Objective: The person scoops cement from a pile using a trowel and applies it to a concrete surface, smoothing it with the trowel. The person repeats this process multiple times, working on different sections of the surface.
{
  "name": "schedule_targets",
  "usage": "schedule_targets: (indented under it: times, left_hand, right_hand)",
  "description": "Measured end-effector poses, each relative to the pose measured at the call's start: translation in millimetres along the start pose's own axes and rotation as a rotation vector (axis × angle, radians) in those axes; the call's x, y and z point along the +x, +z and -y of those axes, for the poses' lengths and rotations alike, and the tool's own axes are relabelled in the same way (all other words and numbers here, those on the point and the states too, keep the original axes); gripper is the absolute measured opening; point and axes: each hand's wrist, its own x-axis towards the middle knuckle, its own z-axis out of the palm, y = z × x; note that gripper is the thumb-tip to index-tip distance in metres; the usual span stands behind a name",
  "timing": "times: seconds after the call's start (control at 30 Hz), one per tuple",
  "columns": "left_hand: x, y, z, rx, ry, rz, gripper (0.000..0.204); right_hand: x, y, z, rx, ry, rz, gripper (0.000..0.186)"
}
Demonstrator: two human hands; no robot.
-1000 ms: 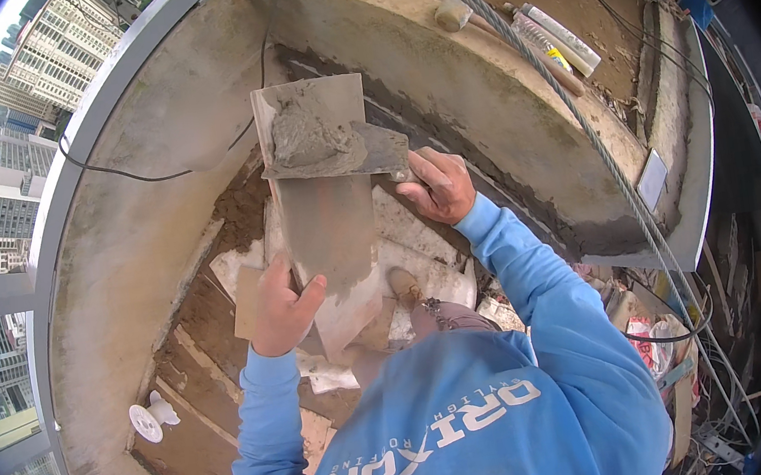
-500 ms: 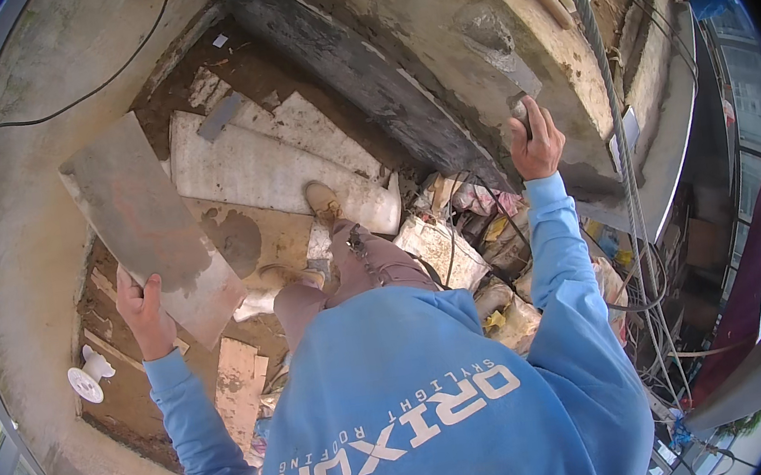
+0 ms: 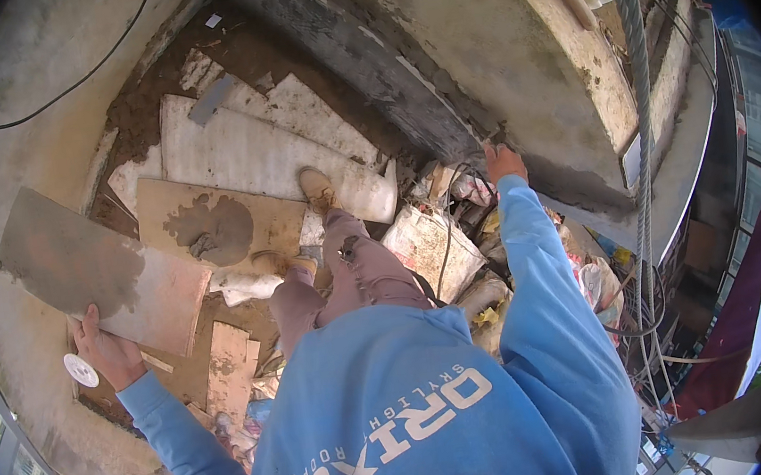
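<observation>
1. At the left, the left hand [image 3: 110, 353] grips the near edge of a rectangular board [image 3: 100, 272], pinching it; any fingers under the board are hidden.
2. This handheld board slants across the left of the scene, its far left part coated in grey mortar, its near right part paler.
3. To the right, the right hand [image 3: 507, 165] is at the foot of the concrete wall [image 3: 478, 26], with its fingers curled in. What it grips is hidden, so I cannot tell how tightly it is shut.
4. A dark grey band [image 3: 349, 61] runs along the wall's lower part, far and left of that hand.
5. A white spool [image 3: 81, 370] shows just left of the left hand.
6. Between the hands, a tan board [image 3: 282, 223] with a wet grey patch [image 3: 218, 229] lies on the floor, near white slabs [image 3: 236, 146].
7. 2 boots [image 3: 317, 188] stand there, left of a pile of sacks [image 3: 439, 249].
8. At the far right hangs a steel rope [image 3: 637, 64].
</observation>
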Motion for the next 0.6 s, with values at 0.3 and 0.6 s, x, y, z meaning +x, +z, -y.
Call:
schedule_targets:
  times: [0.3, 0.6]
  left_hand:
    - [-21.3, 13.3, 36.8, -0.128, -0.071, -0.026, 0.057]
    - [-32.6, 19.2, 26.7, 0.019, -0.093, 0.035, 0.056]
  right_hand:
    - [3.2, -27.1, 23.6, 0.213, -0.156, -0.092, 0.055]
    - [7.7, 9.8, 56.9, 0.221, 0.05, -0.035, 0.037]
